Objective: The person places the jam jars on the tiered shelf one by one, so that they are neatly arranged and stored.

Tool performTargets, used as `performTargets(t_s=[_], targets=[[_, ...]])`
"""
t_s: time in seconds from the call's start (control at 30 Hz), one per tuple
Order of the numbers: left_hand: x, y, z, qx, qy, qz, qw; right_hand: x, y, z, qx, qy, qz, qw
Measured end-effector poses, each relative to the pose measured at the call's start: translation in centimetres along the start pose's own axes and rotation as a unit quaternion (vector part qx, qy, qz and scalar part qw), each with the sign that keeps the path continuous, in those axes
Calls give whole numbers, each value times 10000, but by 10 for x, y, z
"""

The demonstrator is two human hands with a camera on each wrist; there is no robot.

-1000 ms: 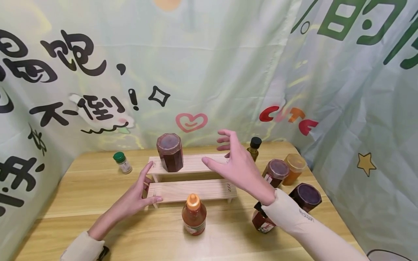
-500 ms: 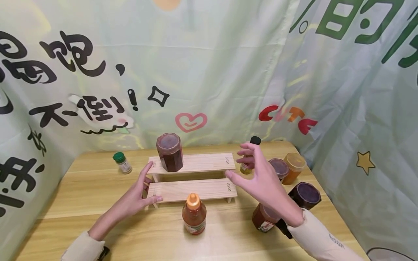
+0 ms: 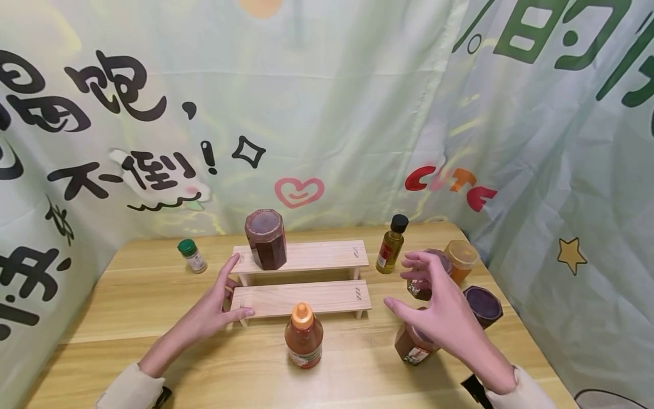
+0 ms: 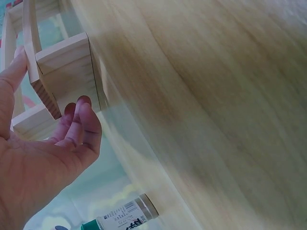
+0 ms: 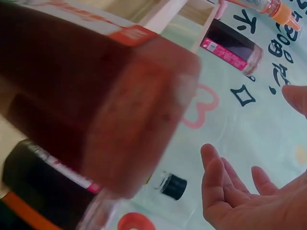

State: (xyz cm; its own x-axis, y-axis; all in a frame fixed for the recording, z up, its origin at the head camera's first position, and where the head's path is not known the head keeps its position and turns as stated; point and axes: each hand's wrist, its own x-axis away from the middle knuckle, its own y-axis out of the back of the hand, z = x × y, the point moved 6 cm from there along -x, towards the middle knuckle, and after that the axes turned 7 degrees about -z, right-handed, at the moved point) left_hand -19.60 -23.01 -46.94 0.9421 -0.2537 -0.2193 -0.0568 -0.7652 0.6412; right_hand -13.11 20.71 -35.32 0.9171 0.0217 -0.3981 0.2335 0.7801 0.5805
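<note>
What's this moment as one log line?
left hand: at wooden rack | right hand: empty, near reddish jar | dark jar: on upper shelf | sauce bottle: upright

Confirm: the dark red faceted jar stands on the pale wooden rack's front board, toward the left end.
Wrong tier: the head view shows the dark red faceted jar on the rear board of the pale wooden rack, toward its left end.

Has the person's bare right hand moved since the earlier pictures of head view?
Yes: the right hand has moved rightward and nearer the person, farther from the pale wooden two-step stand.
</note>
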Motion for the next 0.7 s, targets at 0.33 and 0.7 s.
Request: performTargets(t_s=[0.33, 0.7], targets=[[0, -1, 0, 25, 76, 35, 10000, 26, 11, -19, 224, 44, -139, 9996], [0, -2, 1, 1, 154, 61, 9999, 53, 10, -44, 396, -16, -275, 9988]])
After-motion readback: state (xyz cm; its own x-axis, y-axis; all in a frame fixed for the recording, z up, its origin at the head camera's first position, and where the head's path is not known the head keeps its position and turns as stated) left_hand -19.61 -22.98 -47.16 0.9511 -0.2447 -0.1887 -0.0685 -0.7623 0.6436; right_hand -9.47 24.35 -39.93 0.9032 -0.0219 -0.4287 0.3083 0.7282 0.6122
